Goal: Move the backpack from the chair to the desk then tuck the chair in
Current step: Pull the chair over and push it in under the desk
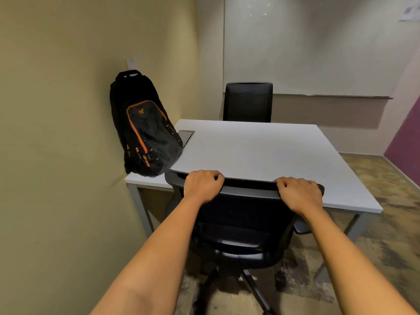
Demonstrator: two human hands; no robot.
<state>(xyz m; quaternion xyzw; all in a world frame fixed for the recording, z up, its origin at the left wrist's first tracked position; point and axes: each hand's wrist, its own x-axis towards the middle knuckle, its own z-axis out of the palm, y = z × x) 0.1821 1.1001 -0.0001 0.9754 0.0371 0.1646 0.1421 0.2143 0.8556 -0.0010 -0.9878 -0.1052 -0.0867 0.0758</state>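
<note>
A black backpack with orange trim stands upright on the left near corner of the white desk, leaning against the beige wall. A black office chair stands right in front of me at the desk's near edge, its seat partly under the top. My left hand grips the left part of the chair's backrest top. My right hand grips the right part of the same rim. The chair seat is bare.
A second black chair stands at the desk's far side. The beige wall runs close along the left. A grey cable hatch lies in the desk beside the backpack. A purple wall is at right, with mottled floor below.
</note>
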